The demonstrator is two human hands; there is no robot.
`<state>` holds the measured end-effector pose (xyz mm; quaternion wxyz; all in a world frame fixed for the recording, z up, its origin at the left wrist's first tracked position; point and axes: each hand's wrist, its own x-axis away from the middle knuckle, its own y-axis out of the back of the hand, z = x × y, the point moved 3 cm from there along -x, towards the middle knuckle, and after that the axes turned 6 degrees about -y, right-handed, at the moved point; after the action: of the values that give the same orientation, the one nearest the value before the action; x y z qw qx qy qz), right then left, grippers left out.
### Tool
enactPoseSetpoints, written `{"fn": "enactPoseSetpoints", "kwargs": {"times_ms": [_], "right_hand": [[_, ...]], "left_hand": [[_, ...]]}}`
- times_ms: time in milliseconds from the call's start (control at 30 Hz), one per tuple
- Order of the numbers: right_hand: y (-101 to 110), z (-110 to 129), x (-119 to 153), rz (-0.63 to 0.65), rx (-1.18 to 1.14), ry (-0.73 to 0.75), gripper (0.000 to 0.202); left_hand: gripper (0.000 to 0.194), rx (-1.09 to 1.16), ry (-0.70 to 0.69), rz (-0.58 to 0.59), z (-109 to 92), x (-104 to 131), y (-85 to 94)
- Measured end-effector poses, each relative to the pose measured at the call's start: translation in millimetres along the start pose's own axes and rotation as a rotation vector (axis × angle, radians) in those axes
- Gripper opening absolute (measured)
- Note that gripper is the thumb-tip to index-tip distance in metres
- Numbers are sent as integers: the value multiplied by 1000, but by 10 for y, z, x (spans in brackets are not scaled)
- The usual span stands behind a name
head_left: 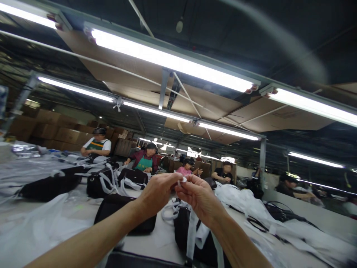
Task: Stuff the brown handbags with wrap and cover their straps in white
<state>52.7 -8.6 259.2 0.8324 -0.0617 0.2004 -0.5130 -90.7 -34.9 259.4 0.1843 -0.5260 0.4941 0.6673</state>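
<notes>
My left hand (158, 191) and my right hand (196, 193) meet in front of me above the table. Both pinch a small white piece (182, 180) between their fingertips; it is too small to make out further. Below my right hand lies a black bag (182, 230) with white wrapping strips (192, 234) around its straps. Another black bag (111, 208) rests under my left forearm.
More black bags (52, 184) with white-wrapped straps lie at the left. Clear plastic (36, 230) covers the near left, and white wrapping (242, 201) is heaped at the right. Several people sit across the table, one in a green apron (144, 163). Lamps hang overhead.
</notes>
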Motion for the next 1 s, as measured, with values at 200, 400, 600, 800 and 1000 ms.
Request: {"fn": "enactPoseSetpoints", "kwargs": {"times_ms": [200, 400, 600, 800, 1000], "right_hand": [[15, 79, -57, 88, 21, -140, 27], [-54, 202, -98, 160, 252, -103, 28], [-100, 305, -83, 137, 521, -70, 26], [-102, 371, -175, 71, 804, 406, 12], [-148, 440, -336, -4, 646, 363, 21]], "left_hand": [[17, -22, -60, 28, 24, 16, 76], [9, -50, -55, 10, 67, 11, 63], [12, -85, -22, 23, 81, 26, 73], [18, -130, 92, 47, 188, 22, 53], [17, -168, 227, 142, 233, -106, 195]]}}
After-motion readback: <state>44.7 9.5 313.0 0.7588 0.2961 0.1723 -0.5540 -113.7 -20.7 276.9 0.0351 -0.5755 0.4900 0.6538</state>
